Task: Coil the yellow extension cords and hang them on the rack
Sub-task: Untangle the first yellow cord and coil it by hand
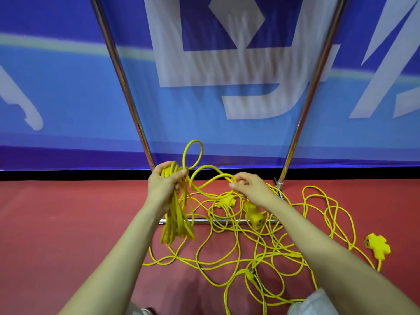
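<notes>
A coiled yellow cord bundle [176, 205] is gripped by the left hand [164, 184]; a loose loop [213, 178] is pinched by the right hand [250, 187] fingers [234, 184].

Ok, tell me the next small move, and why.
Probably bring the right hand across to the left hand and lay the loose loop onto the coil it grips: the loop is already formed between the hands, and more cord lies tangled on the floor.
</notes>
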`<state>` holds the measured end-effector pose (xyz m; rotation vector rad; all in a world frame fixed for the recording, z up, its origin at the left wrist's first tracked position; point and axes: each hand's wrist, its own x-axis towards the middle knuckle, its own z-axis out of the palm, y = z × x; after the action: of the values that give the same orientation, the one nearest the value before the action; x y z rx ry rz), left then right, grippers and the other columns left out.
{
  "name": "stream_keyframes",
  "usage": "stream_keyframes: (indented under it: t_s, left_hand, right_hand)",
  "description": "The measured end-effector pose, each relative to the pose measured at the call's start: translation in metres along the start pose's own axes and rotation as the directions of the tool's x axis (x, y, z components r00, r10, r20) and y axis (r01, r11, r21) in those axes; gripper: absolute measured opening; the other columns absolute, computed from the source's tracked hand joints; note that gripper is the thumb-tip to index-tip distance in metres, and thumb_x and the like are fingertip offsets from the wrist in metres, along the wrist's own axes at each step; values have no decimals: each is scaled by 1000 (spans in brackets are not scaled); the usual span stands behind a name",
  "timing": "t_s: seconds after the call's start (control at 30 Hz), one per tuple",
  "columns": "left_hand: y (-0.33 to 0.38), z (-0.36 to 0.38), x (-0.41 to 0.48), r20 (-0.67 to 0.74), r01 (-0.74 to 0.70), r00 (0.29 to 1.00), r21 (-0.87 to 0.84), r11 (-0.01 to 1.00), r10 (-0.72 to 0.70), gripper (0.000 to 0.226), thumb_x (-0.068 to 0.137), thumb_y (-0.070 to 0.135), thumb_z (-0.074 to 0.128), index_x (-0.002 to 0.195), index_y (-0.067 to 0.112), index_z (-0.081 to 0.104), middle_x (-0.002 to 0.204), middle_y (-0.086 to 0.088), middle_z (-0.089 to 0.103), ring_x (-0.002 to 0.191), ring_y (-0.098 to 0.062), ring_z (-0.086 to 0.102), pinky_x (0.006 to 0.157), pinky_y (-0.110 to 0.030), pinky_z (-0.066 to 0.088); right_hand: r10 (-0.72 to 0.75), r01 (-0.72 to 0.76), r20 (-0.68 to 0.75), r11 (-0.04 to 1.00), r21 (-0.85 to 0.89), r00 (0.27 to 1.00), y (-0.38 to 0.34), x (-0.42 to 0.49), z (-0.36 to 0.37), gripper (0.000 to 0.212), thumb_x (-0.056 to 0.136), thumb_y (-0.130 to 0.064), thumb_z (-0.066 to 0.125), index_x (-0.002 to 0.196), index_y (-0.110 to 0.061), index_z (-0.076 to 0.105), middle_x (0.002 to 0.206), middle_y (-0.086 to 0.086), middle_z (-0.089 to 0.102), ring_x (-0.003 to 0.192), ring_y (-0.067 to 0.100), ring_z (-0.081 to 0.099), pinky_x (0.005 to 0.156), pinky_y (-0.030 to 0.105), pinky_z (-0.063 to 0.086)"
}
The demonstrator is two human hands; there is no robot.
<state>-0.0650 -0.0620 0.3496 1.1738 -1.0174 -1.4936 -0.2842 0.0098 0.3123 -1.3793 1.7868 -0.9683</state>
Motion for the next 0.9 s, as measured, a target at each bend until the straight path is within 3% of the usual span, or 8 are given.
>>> stream_keyframes:
  t_s: [0.07,0.2,0.27,0.37,0.47,0.57,0.7,0.9]
  left_hand:
    - [-4,-2,5,-42,3,999,72,997,0,52,81,2,73,127,3,49,66,-8,52,33,-6,39,37,-15,33]
    - [-8,-7,9,-2,28,1000,54,998,-28,66,81,9,75,138,21,46,62,-4,52,38,-8,37,38,-18,35]
    - [-10,-5,5,80,28,996,99,995,-36,58,81,10,75,133,22,53,64,-4,54,38,-7,37,38,-17,34]
    - [-12,8,-4,205,-30,979,243,970,-21,44,80,8,75,122,16,63,55,8,55,37,-4,37,39,-16,33]
    - [-16,21,-12,363,-172,932,427,888,6,38,80,12,75,117,17,65,53,7,57,38,4,44,43,-11,35]
    - [-21,27,-14,518,-262,853,529,807,-62,33,84,21,72,117,17,67,63,1,57,39,3,43,44,-11,34]
    - [-19,28,-18,584,-175,800,446,878,-137,14,89,15,66,103,17,69,57,3,50,36,-6,31,36,-16,25]
    - [-12,28,-22,558,-126,820,390,912,-125,9,91,11,62,97,14,67,50,7,46,38,-8,27,38,-17,19]
  right_hand:
    - [-43,27,-94,986,-162,995,-4,1,-10,3,90,-21,63,87,-19,63,59,-5,42,54,10,39,52,21,30]
    - [-122,46,-150,900,-433,981,-10,0,-19,17,91,-25,60,104,-15,64,88,3,45,82,23,50,71,29,34]
    - [-121,76,-64,876,-476,991,-14,-4,-20,21,92,-26,60,110,-16,64,100,3,41,91,23,52,77,29,37]
    - [-126,183,139,817,-547,982,-17,-7,-20,26,92,-28,59,115,-17,63,101,2,52,101,24,55,85,32,42]
    - [-206,283,212,841,-461,955,-20,-11,-20,23,87,-29,65,108,-19,67,90,-1,54,89,16,54,79,28,41]
    - [-264,299,150,902,-311,953,-22,-14,-22,18,81,-24,73,97,-18,72,77,-7,51,70,3,48,66,16,35]
    - [-209,214,138,977,-21,968,-22,-13,-24,14,76,-14,78,83,-22,68,66,-10,52,56,-1,44,58,12,34]
    - [-164,117,234,972,202,958,-20,-13,-36,17,79,-8,73,81,-17,58,75,-1,48,72,13,45,65,20,38]
